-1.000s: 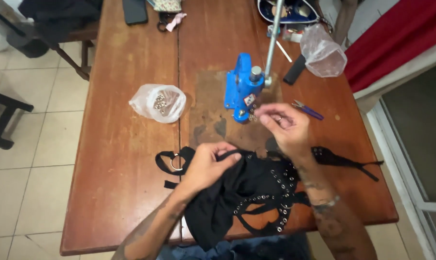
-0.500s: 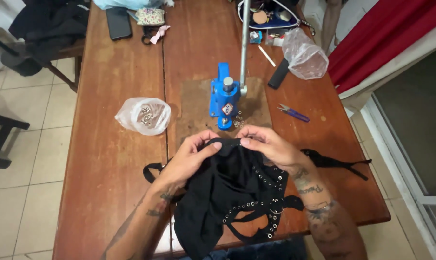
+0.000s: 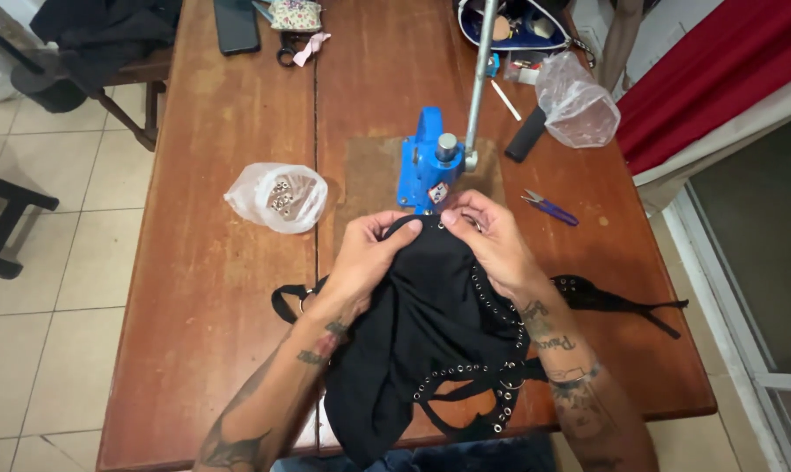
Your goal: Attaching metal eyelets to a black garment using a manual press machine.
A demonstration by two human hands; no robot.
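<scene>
Wooden counter [image 3: 238,288], reddish brown, bearing everything; blue hand press [image 3: 426,170] upright near its middle on a darker mat, taken here as the landmark, with a grey lever rod [image 3: 481,74] rising from it.

Black garment [image 3: 430,350], studded with metal eyelets, spread just in front of the press and hanging over the near edge of the counter; its top edge raised right to the foot of the press. A black strap [image 3: 614,299] of it trailing out to the right of the press, flat on the wood.

Left hand [image 3: 369,258] in front of the press and slightly left, grip closed on the garment's upper edge, thumb on top. Right hand [image 3: 492,236] in front of the press and slightly right, grip narrow, fingertips pinching the same edge just below the press head. Both hands close together, fabric bunched between them.

Clear bag [image 3: 575,105] well right of and behind the press. Smaller clear bag of metal bits [image 3: 277,197] left of the press. Purple snips [image 3: 548,208] just right of the press. Black phone [image 3: 236,24] far behind, to the left.
</scene>
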